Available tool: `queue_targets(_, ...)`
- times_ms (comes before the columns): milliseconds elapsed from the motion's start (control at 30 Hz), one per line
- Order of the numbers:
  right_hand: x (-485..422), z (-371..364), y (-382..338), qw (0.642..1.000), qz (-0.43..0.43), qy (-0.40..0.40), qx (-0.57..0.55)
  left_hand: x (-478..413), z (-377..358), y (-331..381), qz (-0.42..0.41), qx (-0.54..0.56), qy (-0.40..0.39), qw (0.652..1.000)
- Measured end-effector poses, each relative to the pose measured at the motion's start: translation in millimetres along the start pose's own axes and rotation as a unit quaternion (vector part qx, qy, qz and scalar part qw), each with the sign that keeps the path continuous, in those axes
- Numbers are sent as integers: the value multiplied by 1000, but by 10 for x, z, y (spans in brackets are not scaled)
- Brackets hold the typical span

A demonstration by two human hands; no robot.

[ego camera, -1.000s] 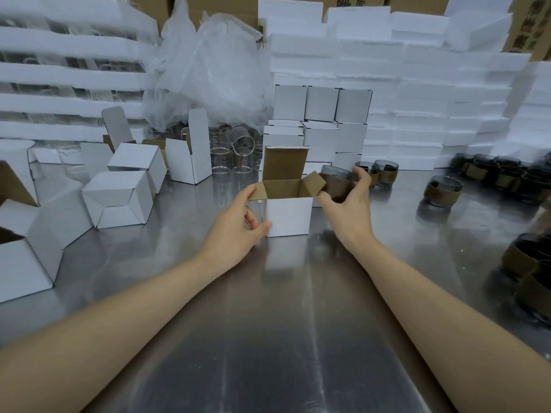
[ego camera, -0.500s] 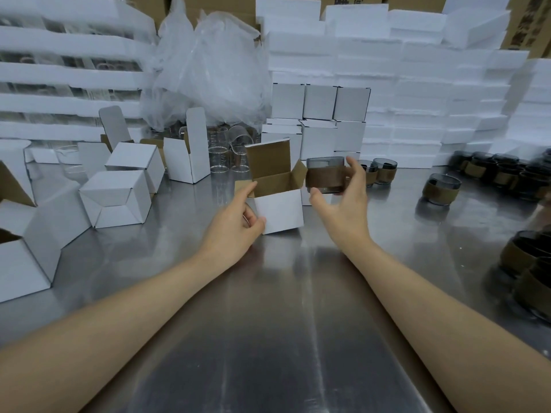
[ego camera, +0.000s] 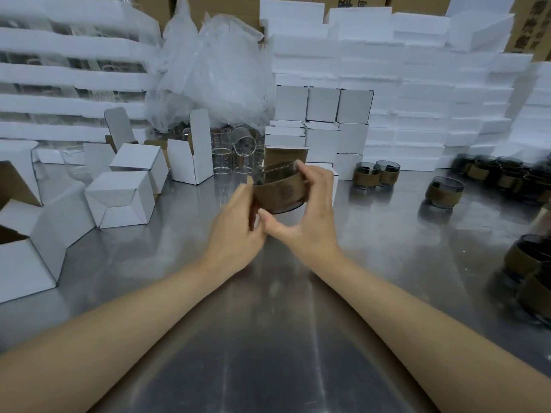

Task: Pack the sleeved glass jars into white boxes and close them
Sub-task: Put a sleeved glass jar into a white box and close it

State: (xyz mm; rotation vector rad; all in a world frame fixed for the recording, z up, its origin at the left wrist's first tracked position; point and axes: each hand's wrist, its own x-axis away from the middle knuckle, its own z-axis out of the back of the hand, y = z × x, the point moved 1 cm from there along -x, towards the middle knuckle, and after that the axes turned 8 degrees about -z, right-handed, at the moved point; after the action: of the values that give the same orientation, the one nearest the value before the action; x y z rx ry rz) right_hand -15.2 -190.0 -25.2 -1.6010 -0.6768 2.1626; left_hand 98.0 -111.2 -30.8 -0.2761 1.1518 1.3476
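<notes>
Hands met above the bench [ego camera: 268, 338]: the right hand [ego camera: 310, 216] clasped the sleeved jar [ego camera: 280, 192], while the left hand [ego camera: 235, 234] lay against the jar's left side, its grip hidden. The jar hung just before the open white box [ego camera: 284, 155], so this looked like the insertion step. The next move would call for lowering it squarely inside.

Cool light glares off the table [ego camera: 268, 368], edges warped

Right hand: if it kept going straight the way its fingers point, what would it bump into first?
The right hand grips the sleeved jar. Straight on, the open white box just behind comes first, probably its raised brown flap, though depth is hard to judge.
</notes>
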Motion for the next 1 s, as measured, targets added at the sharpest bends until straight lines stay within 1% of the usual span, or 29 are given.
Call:
queue_targets(100,-14,-26,26,999,-28,-8,-17,-18,-5,-50,8,-17,1,1000)
queue_targets(233,-35,-22,76,998,-46,-14,-27,-15,-14,-47,-8,-19,14,1000)
queue_targets(400,-11,-32,123,983,-96,-116,-102,-2,-3,-73,-18,-5,35,999)
queue_targets(467,-16,-26,167,984,-82,-120,-102,-15,-10,-94,1,24,45,999)
queue_targets(533,-45,-14,185,991,-43,-100,-76,-33,-8,-116,25,44,54,997)
queue_targets(633,-68,4,180,998,29,-59,-22,-38,-7,-140,19,43,61,997)
queue_targets(733,-60,8,162,996,75,-51,14,-25,-10,-156,32,75,57,995)
queue_targets(867,-54,25,152,993,98,-60,18,-26,-37,-160,50,113,45,991)
queue_targets(1000,-49,-8,148,994,86,-61,21,-33,-39,-166,47,107,40,992)
